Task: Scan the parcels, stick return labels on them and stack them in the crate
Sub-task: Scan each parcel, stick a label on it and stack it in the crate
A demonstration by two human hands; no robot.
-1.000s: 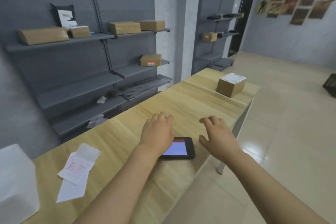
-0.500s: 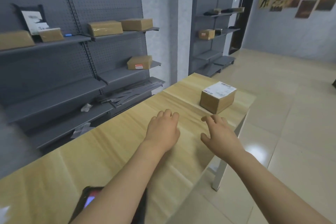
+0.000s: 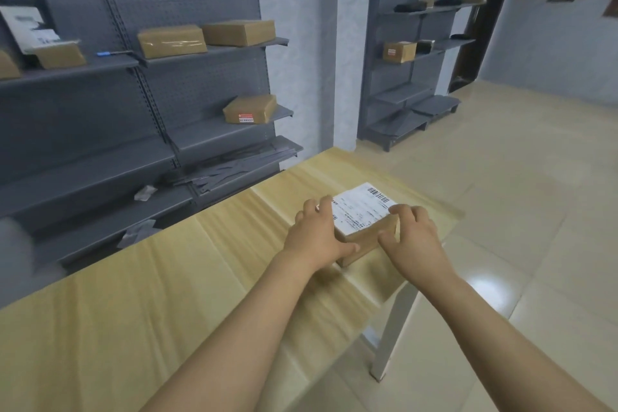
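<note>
While gripped at both ends near the far corner of the wooden table (image 3: 140, 294): one small cardboard parcel (image 3: 359, 246), white shipping label (image 3: 363, 209) with barcode on top. Left hand (image 3: 316, 236) curled round left end, thumb on near side; right hand (image 3: 413, 236) curled round right end. Judged early: neither scanned nor return-labelled as far as visible. Scanner, return labels, crate out of view. More parcels (image 3: 249, 109) left on grey shelves (image 3: 214, 132).
</note>
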